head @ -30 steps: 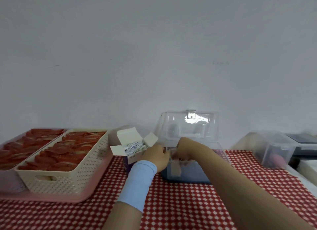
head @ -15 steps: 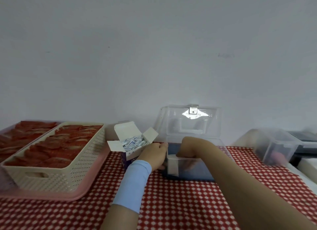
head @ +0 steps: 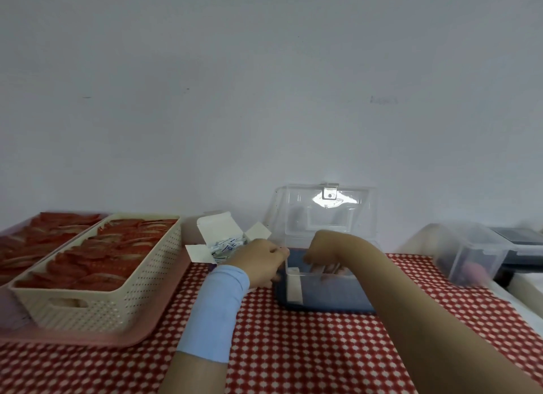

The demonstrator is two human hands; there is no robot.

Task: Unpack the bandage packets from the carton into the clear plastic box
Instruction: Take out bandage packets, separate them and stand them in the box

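Note:
The small white carton (head: 219, 232) stands open on the checked cloth, with blue-and-white bandage packets (head: 227, 243) showing inside. Just right of it sits the clear plastic box (head: 338, 293), its lid (head: 326, 214) raised against the wall. My left hand (head: 258, 263), with a light blue wristband, is between carton and box; its curled thumb and fingers pinch the box's left rim. My right hand (head: 326, 246) is bent down over the box with its fingertips inside. Through the wall they look closed on packets, though the view there is blurred.
A cream perforated basket (head: 97, 302) full of red packets stands on a pink tray (head: 88, 338) at the left, with a second batch behind it. At the right are a clear bin (head: 470, 252) and a dark device (head: 520, 238). A white wall rises behind.
My right hand has dipped from the box's rim down into the box. My left hand has stayed at the box's left rim beside the carton.

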